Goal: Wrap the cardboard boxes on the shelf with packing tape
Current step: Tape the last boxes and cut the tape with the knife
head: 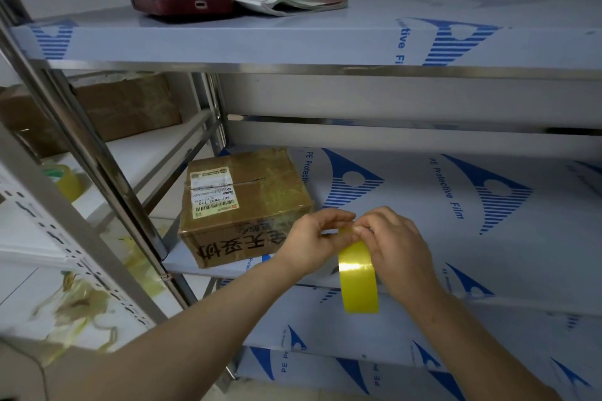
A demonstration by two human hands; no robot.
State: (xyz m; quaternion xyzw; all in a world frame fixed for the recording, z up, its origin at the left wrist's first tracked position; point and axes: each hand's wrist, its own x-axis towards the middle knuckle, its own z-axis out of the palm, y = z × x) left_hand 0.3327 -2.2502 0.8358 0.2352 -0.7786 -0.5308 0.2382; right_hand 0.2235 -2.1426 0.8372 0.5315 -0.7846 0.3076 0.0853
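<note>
Nearest to the camera, both hands meet at the top of a yellow roll of tape (358, 273), which stands on its edge in the air in front of the shelf (456, 205). The right hand (397, 251) has a closed grip: its fingers are curled over the upper rim of the roll and hold it. The left hand (312, 238) has also a closed grip, with thumb and fingertips pinching the same upper rim; whether it holds a loose end of tape I cannot tell. Just behind the left hand, a box (244, 205) of brown cardboard sits at the left front corner of the shelf, with a white label on top and black writing on its front side. The roll is near the box, to its right and apart from it. Further left, on the neighbouring rack, there are a second roll (66, 184) and another box (123, 107). On the upper shelf lie a red case (182, 8) and a booklet (277, 0).
</note>
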